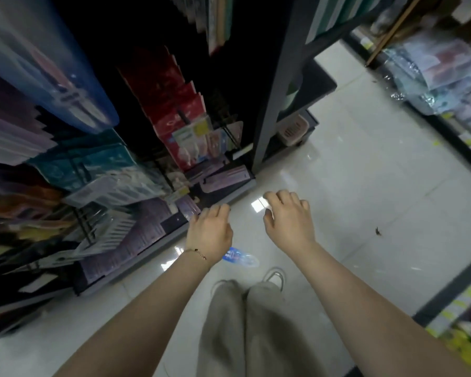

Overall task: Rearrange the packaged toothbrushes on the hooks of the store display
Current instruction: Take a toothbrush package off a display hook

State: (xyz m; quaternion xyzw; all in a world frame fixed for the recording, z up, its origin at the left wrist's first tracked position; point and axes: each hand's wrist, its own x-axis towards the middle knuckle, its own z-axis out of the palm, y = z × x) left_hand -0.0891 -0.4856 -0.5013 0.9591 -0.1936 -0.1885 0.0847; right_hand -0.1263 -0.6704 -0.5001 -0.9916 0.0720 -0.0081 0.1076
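Left hand (210,232) and right hand (288,221) hover palms down, fingers loosely bent, both empty. Blue toothbrush pack (243,258) lies on the floor (365,186) below the left wrist, partly hidden by it. Display rack (125,170) stands close on the left, with open tile to the right.

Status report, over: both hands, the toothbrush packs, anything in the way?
Left hand and right hand empty, fingers loosely curled. One blue-and-clear plastic toothbrush pack lies on white tiled floor, partly behind left wrist. Other packs hang on dark display rack.
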